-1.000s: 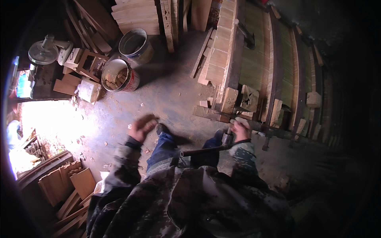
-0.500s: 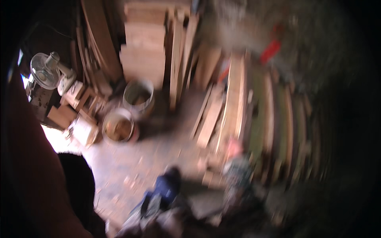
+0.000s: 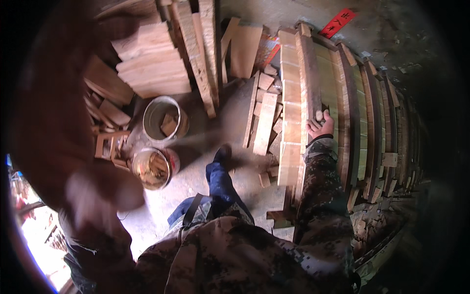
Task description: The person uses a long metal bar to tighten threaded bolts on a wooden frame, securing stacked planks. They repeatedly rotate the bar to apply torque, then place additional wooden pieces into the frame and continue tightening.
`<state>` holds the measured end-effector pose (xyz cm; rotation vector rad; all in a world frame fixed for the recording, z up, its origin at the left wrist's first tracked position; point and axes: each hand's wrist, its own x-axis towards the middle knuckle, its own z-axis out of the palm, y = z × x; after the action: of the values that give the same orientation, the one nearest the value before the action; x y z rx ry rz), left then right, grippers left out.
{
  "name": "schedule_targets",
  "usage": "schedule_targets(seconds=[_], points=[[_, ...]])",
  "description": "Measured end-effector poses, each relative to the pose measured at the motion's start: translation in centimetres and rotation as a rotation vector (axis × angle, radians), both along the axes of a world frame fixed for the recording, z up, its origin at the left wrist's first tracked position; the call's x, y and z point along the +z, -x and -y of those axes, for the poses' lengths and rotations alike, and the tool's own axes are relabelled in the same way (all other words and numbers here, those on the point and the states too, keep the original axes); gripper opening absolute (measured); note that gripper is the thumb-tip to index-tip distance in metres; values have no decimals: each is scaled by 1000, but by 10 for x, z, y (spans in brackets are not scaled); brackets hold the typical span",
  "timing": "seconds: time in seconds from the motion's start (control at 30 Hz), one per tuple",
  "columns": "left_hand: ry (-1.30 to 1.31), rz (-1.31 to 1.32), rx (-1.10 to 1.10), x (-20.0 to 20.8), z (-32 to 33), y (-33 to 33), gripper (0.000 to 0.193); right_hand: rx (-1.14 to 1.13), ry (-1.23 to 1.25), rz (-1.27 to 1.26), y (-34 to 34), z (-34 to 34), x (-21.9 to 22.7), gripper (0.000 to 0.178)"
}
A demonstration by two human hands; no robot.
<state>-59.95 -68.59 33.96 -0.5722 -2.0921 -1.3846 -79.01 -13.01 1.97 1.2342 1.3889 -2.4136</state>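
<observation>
My right hand (image 3: 320,126) reaches out to the right onto a stack of boards, its fingers curled round the edge of a dark wooden strip (image 3: 309,73). Beneath that strip lie pale wooden boards (image 3: 292,110). My left hand (image 3: 100,198) is raised close to the camera on the left, smeared by motion. How its fingers are set, and whether they hold anything, cannot be made out. Both forearms wear camouflage sleeves, the right sleeve (image 3: 318,181) stretching along the stack.
Two buckets stand ahead on the floor, one grey bucket (image 3: 162,117) and one bucket of wood scraps (image 3: 152,169). Planks (image 3: 152,63) lean behind them. Offcuts (image 3: 266,122) lie beside the stack. A red paper strip (image 3: 339,23) is at the far right. My foot (image 3: 223,153) is on the floor.
The view has turned and steadied, with the stack now nearer. My right hand has come onto the wooden strip. My left arm has shifted and its hand now shows, blurred.
</observation>
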Motion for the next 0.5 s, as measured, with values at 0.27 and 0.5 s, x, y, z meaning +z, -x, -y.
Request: schedule_targets(seconds=[0.27, 0.5], points=[[324, 937, 203, -175, 120, 1, 35, -91, -97, 183, 49, -17, 21, 16], [64, 1342, -183, -395, 220, -80, 43, -165, -371, -460, -71, 94, 134, 13]])
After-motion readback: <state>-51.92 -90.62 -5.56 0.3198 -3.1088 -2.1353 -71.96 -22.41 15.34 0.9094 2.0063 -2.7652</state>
